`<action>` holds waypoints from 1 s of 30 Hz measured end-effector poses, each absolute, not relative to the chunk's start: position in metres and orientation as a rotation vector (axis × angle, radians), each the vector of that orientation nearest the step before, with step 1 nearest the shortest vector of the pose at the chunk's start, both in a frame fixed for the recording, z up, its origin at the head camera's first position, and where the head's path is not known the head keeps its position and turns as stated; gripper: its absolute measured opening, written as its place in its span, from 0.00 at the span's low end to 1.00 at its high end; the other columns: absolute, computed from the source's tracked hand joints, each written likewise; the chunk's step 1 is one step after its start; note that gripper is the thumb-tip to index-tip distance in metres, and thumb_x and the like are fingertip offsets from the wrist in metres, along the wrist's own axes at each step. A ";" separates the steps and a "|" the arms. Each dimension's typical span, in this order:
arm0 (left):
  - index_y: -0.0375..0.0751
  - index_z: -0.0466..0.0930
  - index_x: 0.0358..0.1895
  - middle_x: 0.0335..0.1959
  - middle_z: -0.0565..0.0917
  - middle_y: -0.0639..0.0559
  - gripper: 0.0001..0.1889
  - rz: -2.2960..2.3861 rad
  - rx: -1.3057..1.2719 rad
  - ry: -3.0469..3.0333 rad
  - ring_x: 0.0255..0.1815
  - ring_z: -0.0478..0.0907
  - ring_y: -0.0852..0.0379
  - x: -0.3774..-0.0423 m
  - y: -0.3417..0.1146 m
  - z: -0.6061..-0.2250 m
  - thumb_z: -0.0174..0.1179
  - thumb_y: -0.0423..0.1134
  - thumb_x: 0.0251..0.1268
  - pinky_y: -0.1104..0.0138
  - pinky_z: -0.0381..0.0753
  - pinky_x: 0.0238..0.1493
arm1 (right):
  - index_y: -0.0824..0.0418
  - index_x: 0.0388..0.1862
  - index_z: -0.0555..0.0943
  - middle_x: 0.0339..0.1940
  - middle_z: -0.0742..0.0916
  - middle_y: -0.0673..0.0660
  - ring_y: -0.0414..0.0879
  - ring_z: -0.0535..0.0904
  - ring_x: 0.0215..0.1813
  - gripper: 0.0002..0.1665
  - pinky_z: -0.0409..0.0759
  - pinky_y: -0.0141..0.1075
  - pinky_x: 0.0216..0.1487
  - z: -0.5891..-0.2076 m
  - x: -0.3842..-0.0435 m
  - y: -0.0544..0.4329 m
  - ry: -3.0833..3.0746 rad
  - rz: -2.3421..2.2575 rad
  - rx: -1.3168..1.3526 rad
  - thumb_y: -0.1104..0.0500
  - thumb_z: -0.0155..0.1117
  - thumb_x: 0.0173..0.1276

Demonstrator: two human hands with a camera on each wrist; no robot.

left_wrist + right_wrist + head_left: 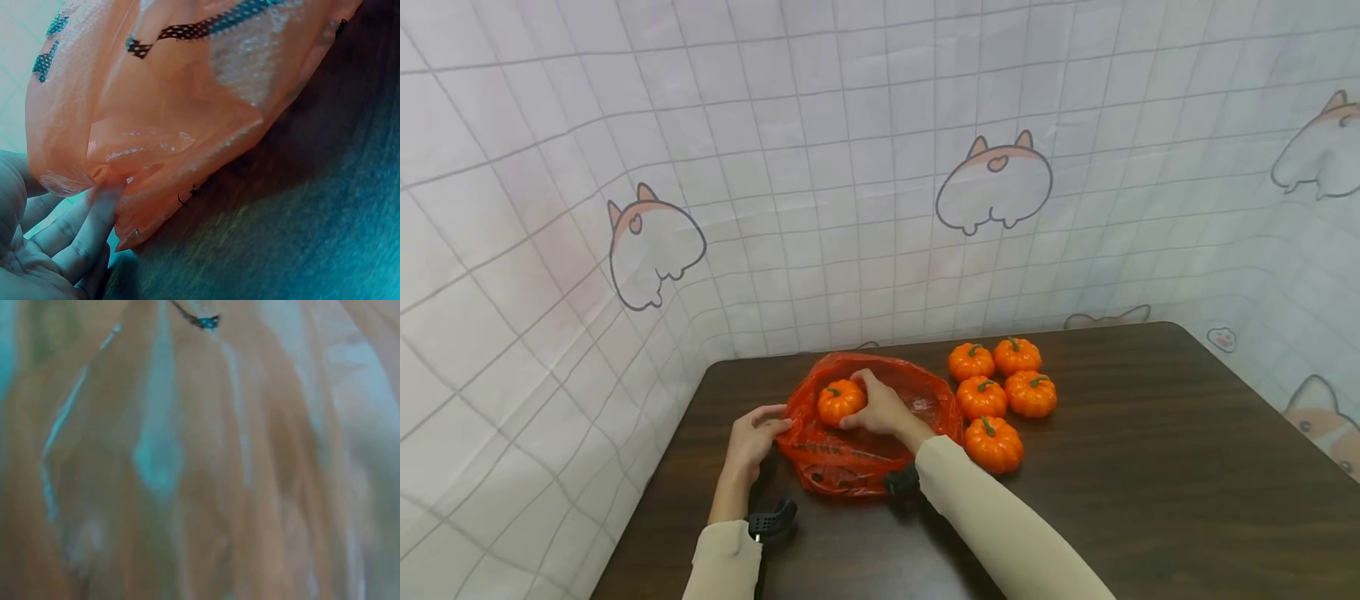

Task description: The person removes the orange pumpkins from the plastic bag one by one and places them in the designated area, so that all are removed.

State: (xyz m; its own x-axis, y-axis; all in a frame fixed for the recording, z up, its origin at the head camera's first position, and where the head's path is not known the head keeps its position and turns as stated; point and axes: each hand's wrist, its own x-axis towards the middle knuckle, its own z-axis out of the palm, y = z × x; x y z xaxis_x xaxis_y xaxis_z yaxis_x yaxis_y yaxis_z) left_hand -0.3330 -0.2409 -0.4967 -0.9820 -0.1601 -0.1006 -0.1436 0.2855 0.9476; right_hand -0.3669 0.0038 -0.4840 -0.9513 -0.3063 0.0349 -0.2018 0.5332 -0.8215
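Observation:
A red plastic bag [857, 467] lies on the table with its mouth spread upward. At its left edge, the left hand [751, 442] pinches the rim between thumb and fingers. In the left wrist view the fingers [81, 234] meet the crinkled film of the bag [169, 119], which carries dark printing. Inside the bag's mouth, the right hand [880, 408] grips a small orange pumpkin [841, 402] with a green stem, thumb on the near side and fingers on the far side. Blurred bag film [206, 456] fills the right wrist view, hiding that hand there.
Several more orange pumpkins [992, 445] stand clustered just right of the bag. The dark wooden table [1150, 450] extends to the right. Behind and at both sides hangs a white gridded cloth [850, 208] with cartoon dogs.

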 end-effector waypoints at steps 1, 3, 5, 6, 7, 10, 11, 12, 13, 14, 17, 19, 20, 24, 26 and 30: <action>0.41 0.83 0.60 0.48 0.90 0.46 0.18 -1.845 0.297 -2.508 0.52 0.80 0.50 -0.333 -0.242 -0.497 0.66 0.39 0.69 0.55 0.74 0.58 | 0.53 0.72 0.65 0.67 0.79 0.62 0.57 0.77 0.64 0.44 0.74 0.55 0.69 -0.483 -0.366 0.005 2.642 -1.402 -0.443 0.55 0.79 0.61; 0.41 0.83 0.60 0.48 0.90 0.46 0.18 -1.848 0.294 -2.506 0.50 0.80 0.51 -0.333 -0.243 -0.497 0.65 0.38 0.69 0.57 0.75 0.56 | 0.53 0.71 0.65 0.67 0.79 0.63 0.57 0.77 0.63 0.44 0.74 0.55 0.68 -0.483 -0.364 0.007 2.636 -1.412 -0.453 0.55 0.79 0.61; 0.41 0.83 0.60 0.47 0.90 0.47 0.18 -1.841 0.284 -2.506 0.49 0.81 0.53 -0.334 -0.244 -0.498 0.65 0.38 0.69 0.59 0.76 0.54 | 0.53 0.71 0.65 0.66 0.79 0.62 0.56 0.78 0.63 0.44 0.75 0.55 0.67 -0.483 -0.363 0.010 2.637 -1.423 -0.460 0.55 0.80 0.60; 0.42 0.83 0.60 0.47 0.90 0.48 0.18 -1.836 0.280 -2.509 0.48 0.82 0.54 -0.334 -0.245 -0.498 0.65 0.38 0.69 0.61 0.77 0.53 | 0.53 0.71 0.65 0.66 0.79 0.62 0.56 0.78 0.63 0.45 0.76 0.55 0.66 -0.484 -0.363 0.011 2.640 -1.427 -0.467 0.55 0.80 0.60; 0.42 0.83 0.60 0.47 0.90 0.48 0.18 -1.830 0.273 -2.512 0.47 0.82 0.55 -0.334 -0.245 -0.498 0.65 0.38 0.69 0.62 0.77 0.51 | 0.53 0.71 0.65 0.66 0.79 0.62 0.56 0.78 0.63 0.45 0.76 0.54 0.66 -0.485 -0.362 0.013 2.639 -1.432 -0.472 0.55 0.80 0.60; 0.42 0.83 0.61 0.47 0.90 0.48 0.18 -1.818 0.261 -2.515 0.45 0.83 0.57 -0.335 -0.246 -0.499 0.65 0.38 0.69 0.64 0.78 0.50 | 0.52 0.71 0.65 0.67 0.79 0.62 0.56 0.78 0.63 0.45 0.76 0.54 0.64 -0.488 -0.361 0.016 2.632 -1.448 -0.482 0.54 0.80 0.59; 0.42 0.83 0.61 0.48 0.90 0.48 0.18 -1.816 0.259 -2.516 0.45 0.83 0.57 -0.335 -0.246 -0.499 0.65 0.38 0.69 0.64 0.78 0.50 | 0.51 0.71 0.65 0.67 0.78 0.62 0.56 0.78 0.63 0.45 0.76 0.54 0.65 -0.488 -0.360 0.018 2.622 -1.461 -0.481 0.54 0.80 0.60; 0.41 0.82 0.61 0.48 0.90 0.48 0.18 -1.813 0.258 -2.518 0.45 0.83 0.58 -0.336 -0.246 -0.500 0.65 0.38 0.69 0.63 0.78 0.51 | 0.51 0.71 0.65 0.67 0.78 0.62 0.57 0.78 0.63 0.45 0.76 0.55 0.65 -0.489 -0.359 0.019 2.613 -1.474 -0.480 0.54 0.80 0.59; 0.41 0.82 0.61 0.48 0.90 0.48 0.18 -1.812 0.256 -2.519 0.45 0.83 0.58 -0.336 -0.245 -0.500 0.65 0.38 0.69 0.62 0.78 0.52 | 0.51 0.71 0.65 0.68 0.78 0.62 0.57 0.77 0.64 0.45 0.76 0.55 0.65 -0.489 -0.358 0.021 2.605 -1.489 -0.473 0.54 0.80 0.60; 0.41 0.82 0.61 0.48 0.90 0.48 0.18 -1.813 0.257 -2.518 0.45 0.83 0.58 -0.336 -0.245 -0.500 0.65 0.38 0.69 0.61 0.79 0.53 | 0.50 0.71 0.65 0.69 0.77 0.62 0.57 0.77 0.64 0.45 0.76 0.55 0.65 -0.489 -0.357 0.022 2.600 -1.502 -0.470 0.54 0.80 0.60; 0.42 0.82 0.61 0.48 0.90 0.47 0.18 -1.820 0.260 -2.515 0.46 0.83 0.57 -0.335 -0.245 -0.500 0.65 0.38 0.70 0.56 0.78 0.58 | 0.50 0.71 0.64 0.71 0.75 0.62 0.58 0.76 0.65 0.45 0.75 0.57 0.67 -0.488 -0.354 0.027 2.585 -1.543 -0.469 0.53 0.80 0.60; 0.41 0.83 0.61 0.48 0.90 0.47 0.18 -1.828 0.262 -2.510 0.47 0.83 0.55 -0.335 -0.244 -0.500 0.65 0.38 0.70 0.55 0.77 0.59 | 0.50 0.72 0.64 0.72 0.74 0.62 0.58 0.76 0.66 0.45 0.74 0.57 0.68 -0.488 -0.352 0.030 2.577 -1.569 -0.477 0.53 0.80 0.61; 0.41 0.83 0.61 0.48 0.90 0.47 0.18 -1.832 0.264 -2.507 0.47 0.83 0.55 -0.335 -0.244 -0.499 0.65 0.38 0.69 0.54 0.77 0.60 | 0.50 0.72 0.64 0.73 0.74 0.62 0.58 0.76 0.66 0.45 0.74 0.57 0.68 -0.488 -0.351 0.031 2.574 -1.580 -0.483 0.52 0.80 0.61; 0.41 0.83 0.61 0.48 0.90 0.47 0.18 -1.842 0.273 -2.502 0.49 0.83 0.52 -0.334 -0.243 -0.499 0.65 0.38 0.69 0.52 0.76 0.61 | 0.48 0.71 0.65 0.73 0.74 0.61 0.57 0.77 0.65 0.44 0.75 0.57 0.67 -0.485 -0.346 0.036 2.569 -1.622 -0.492 0.52 0.79 0.61; 0.41 0.83 0.61 0.48 0.90 0.46 0.18 -1.842 0.277 -2.501 0.51 0.82 0.50 -0.334 -0.243 -0.498 0.65 0.38 0.69 0.51 0.75 0.63 | 0.48 0.71 0.65 0.72 0.74 0.61 0.56 0.77 0.65 0.44 0.76 0.56 0.67 -0.484 -0.343 0.037 2.579 -1.638 -0.503 0.51 0.79 0.61; 0.41 0.82 0.61 0.49 0.90 0.45 0.18 -1.832 0.282 -2.512 0.53 0.82 0.49 -0.333 -0.243 -0.499 0.65 0.38 0.70 0.50 0.75 0.64 | 0.48 0.71 0.65 0.71 0.75 0.60 0.55 0.78 0.64 0.44 0.77 0.54 0.66 -0.480 -0.337 0.041 2.579 -1.669 -0.549 0.52 0.79 0.61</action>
